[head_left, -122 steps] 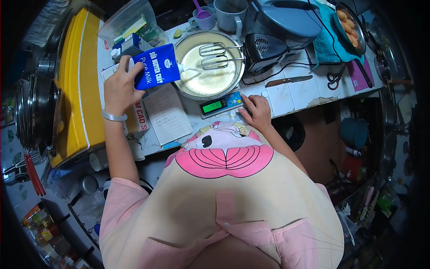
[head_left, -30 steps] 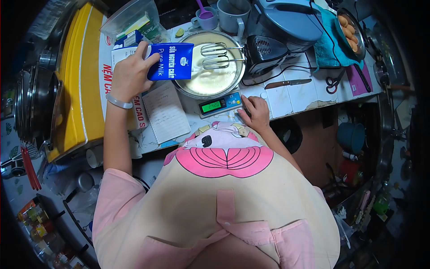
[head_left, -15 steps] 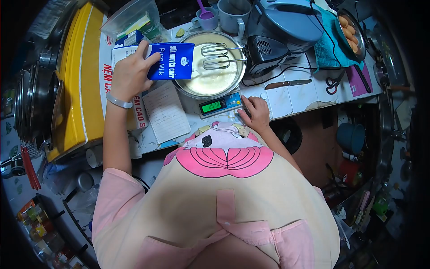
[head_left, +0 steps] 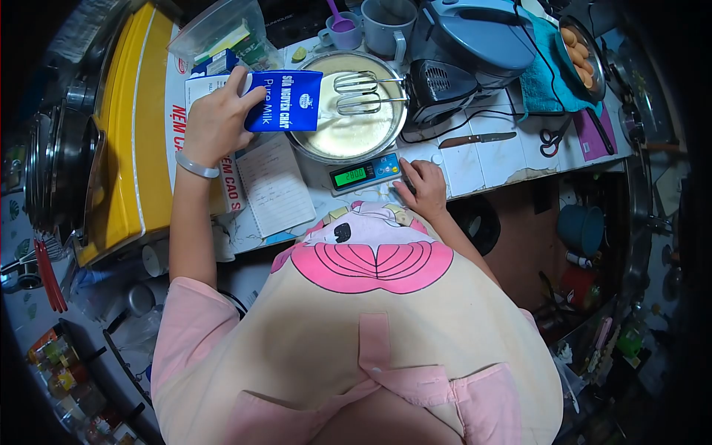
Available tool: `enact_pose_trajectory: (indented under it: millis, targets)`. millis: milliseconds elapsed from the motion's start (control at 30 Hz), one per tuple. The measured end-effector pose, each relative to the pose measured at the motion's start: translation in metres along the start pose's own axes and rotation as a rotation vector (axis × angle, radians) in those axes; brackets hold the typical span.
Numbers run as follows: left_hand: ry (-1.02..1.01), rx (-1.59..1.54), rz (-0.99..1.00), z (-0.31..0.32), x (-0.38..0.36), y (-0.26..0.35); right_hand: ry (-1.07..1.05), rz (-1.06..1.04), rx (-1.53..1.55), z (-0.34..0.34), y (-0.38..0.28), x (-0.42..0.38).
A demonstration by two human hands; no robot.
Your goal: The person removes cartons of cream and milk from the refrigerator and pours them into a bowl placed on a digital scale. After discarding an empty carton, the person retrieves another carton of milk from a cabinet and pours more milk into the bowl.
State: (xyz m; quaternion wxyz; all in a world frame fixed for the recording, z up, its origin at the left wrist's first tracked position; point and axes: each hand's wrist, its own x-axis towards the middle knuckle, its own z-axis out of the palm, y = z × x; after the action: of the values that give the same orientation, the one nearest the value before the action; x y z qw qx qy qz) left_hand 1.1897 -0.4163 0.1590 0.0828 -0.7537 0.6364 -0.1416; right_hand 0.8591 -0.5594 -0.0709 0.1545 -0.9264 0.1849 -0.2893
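Note:
My left hand (head_left: 216, 122) is closed round a blue and white milk carton (head_left: 285, 104), tipped on its side with its end over the rim of a metal bowl (head_left: 326, 158). Pale, creamy mixture (head_left: 352, 135) fills the bowl. Underneath, a digital kitchen scale (head_left: 363, 175) shows a lit green display. My right hand (head_left: 425, 185) rests by the scale's right end with fingers stretched out, holding nothing. The beaters (head_left: 360, 93) of a black hand mixer (head_left: 443, 87) reach over the bowl from the right.
A handwritten notebook page (head_left: 273, 185) lies left of the scale. To the right are a knife (head_left: 477, 139), scissors (head_left: 552, 139) and a pan of eggs (head_left: 578, 55). Behind stand a mug (head_left: 387, 26) and a small cup with a purple spoon (head_left: 342, 28). The mixer's cord crosses the counter.
The number on the scale's display has gone up, from about 267 to about 280. Both hands and the tipped carton stay almost where they were.

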Motion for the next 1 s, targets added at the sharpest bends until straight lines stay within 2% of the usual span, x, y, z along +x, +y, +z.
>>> enact_pose_trajectory:
  millis: [1000]
  targets:
    - [-0.012,-0.025,0.003,-0.0002,-0.0007,-0.0011,0.018,-0.017,0.004,0.0021,0.0014,-0.0003]
